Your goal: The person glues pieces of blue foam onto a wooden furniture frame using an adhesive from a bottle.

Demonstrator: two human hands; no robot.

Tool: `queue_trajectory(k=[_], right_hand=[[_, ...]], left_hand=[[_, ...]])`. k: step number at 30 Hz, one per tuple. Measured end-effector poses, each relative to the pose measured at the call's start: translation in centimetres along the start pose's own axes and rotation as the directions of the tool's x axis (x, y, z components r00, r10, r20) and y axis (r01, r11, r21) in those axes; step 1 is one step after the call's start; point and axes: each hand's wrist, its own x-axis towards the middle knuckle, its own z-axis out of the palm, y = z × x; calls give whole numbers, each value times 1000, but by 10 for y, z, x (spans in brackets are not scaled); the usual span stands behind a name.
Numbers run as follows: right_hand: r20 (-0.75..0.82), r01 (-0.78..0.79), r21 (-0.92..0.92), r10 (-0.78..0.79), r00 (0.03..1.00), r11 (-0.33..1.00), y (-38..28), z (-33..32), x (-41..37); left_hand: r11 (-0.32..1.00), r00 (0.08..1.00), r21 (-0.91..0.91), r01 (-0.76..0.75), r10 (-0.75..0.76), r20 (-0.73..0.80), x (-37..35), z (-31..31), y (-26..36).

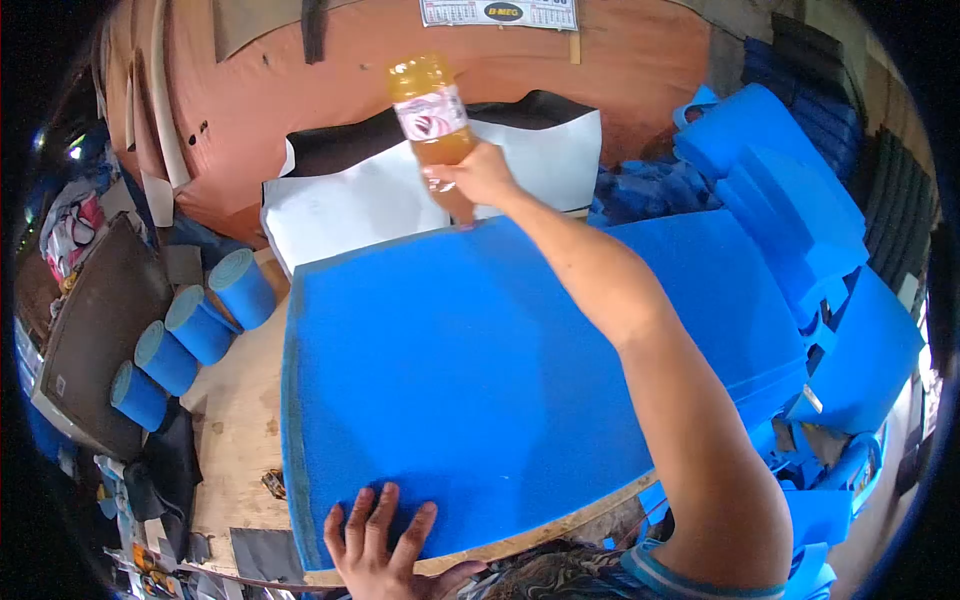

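Gripping an upright plastic bottle of orange liquid (432,110) at the bench's (240,430) far edge, your right hand (482,176) is closed; your open left hand (375,545) presses the blue foam sheet (470,380).

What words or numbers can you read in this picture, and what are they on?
"B-MEG": on the calendar at the top of the wall.
The calendar's small numbers: too small to read.
The label on the bottle in the right hand: too blurred to read.
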Motion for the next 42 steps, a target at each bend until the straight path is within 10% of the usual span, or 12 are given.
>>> queue_trajectory(k=[19,31,39,42], right_hand=[[-61,2,-113,-9,998,994,82,-86,2],[-19,-180,496,218,976,850,83,-119,-46],[-256,-145,270,216,942,952,98,-102,-42],[-37,-194,681,298,954,706,61,-140,-98]], left_hand=[[992,994,77,103,-99,-49,3,12,14],[984,985,65,165,-161,-63,2,13,18],[981,984,73,179,-177,-37,0,16,18],[982,986,88,168,-165,-37,-2,16,13]])
